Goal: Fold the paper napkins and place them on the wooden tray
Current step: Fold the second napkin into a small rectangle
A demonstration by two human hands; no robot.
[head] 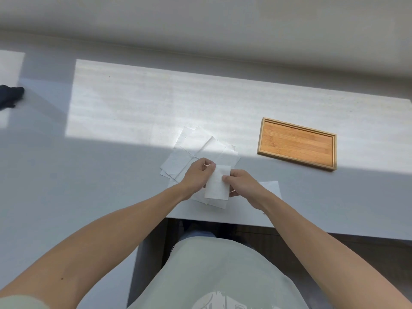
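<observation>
Both hands hold one folded white paper napkin point(217, 186) just above the table's front edge. My left hand point(198, 175) pinches its upper left edge. My right hand point(242, 182) pinches its right edge with curled fingers. Behind the hands lies a loose pile of unfolded white napkins point(200, 148), overlapping at angles. The wooden tray point(297, 143) sits to the right of the pile, with nothing on it.
The grey table point(100, 175) has a bright sunlit band across its middle. A dark cloth-like object point(10, 97) lies at the far left edge. A white sheet point(270, 188) lies under my right wrist. The table's front edge runs just below my hands.
</observation>
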